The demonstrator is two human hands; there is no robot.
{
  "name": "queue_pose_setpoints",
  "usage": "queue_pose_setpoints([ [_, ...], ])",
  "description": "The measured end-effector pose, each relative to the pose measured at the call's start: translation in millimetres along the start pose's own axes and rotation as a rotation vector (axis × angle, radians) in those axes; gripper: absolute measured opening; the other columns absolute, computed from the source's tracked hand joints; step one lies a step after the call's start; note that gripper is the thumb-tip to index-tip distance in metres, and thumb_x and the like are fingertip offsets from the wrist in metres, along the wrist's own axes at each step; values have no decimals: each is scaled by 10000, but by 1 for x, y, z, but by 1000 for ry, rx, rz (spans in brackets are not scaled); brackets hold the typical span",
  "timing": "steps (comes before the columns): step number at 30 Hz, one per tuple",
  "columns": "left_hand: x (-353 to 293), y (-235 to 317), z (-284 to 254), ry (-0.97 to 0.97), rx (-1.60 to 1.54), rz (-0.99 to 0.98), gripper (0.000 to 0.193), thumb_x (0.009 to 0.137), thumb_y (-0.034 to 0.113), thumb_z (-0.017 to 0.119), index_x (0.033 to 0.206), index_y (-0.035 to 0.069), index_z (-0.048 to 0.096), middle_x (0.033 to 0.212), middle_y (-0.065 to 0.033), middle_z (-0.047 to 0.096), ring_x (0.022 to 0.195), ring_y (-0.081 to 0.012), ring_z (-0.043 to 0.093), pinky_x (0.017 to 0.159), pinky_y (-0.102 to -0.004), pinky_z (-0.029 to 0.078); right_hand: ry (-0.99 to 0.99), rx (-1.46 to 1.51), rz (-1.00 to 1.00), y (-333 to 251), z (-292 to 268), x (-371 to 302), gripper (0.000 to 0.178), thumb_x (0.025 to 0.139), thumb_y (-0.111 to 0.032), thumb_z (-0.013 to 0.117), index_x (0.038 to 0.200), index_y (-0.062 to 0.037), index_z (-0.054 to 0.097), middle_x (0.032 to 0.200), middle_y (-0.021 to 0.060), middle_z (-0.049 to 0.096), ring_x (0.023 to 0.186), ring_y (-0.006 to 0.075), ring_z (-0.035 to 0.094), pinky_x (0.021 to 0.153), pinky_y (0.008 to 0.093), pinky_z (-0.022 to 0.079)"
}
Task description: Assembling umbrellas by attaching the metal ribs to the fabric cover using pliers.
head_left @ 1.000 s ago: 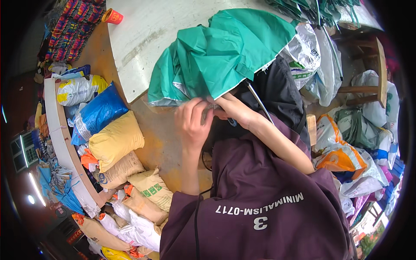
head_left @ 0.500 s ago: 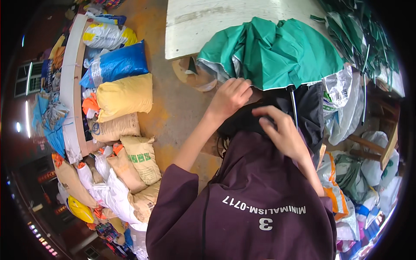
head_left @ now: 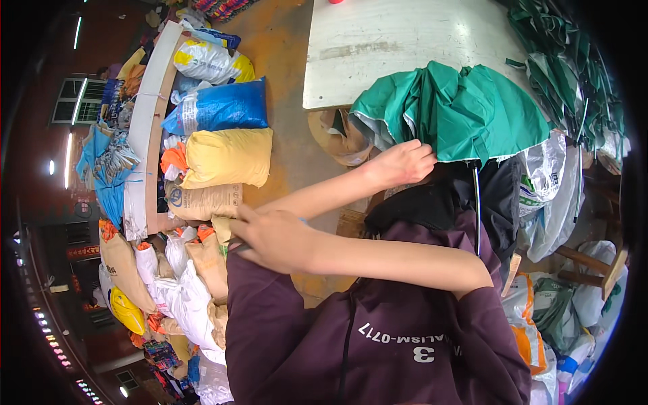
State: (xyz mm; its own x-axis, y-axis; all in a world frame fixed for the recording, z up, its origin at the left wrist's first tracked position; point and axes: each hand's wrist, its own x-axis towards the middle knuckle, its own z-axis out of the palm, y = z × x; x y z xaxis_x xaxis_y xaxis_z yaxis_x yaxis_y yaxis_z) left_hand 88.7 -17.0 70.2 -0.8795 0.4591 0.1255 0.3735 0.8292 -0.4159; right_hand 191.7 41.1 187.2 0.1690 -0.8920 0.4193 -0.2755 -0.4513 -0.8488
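A green umbrella with a silvery underside lies bunched, partly over the edge of a white table. Its dark-and-silver shaft points down towards my lap. My left hand is closed at the lower hem of the canopy, its fingertips pinching the cloth's edge. Across my body reaches my right arm, over the left forearm. My right hand is by the cuff of my left sleeve; its fingers are smeared by motion, and whether they grip the sleeve cannot be made out.
Stuffed sacks, among them a blue one and a yellow one, line a pale board at left. More dark green umbrellas are heaped at far right. Plastic bags and a wooden stool stand beside me.
My right hand has swung left from near the umbrella's shaft to my left sleeve. The left hand stays at the canopy's hem. The whole view has shifted slightly.
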Motion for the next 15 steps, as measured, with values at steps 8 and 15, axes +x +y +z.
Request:
queue_pose_setpoints([
  [8,6,-2,0,13,48,59,59,781,217,596,770,159,602,822,41,529,842,-115,517,696,-242,392,-514,118,-166,-67,-13,32,369,846,-301,617,956,50,656,992,217,636,905,361,664,773,462,532],
  [15,15,12,17,-198,35,38,92,766,213,609,747,160,682,819,41,557,864,-139,527,751,-264,393,-444,-261,-68,-29,-5,66,463,815,-415,624,950,22,699,1011,202,648,891,340,678,742,444,539],
])
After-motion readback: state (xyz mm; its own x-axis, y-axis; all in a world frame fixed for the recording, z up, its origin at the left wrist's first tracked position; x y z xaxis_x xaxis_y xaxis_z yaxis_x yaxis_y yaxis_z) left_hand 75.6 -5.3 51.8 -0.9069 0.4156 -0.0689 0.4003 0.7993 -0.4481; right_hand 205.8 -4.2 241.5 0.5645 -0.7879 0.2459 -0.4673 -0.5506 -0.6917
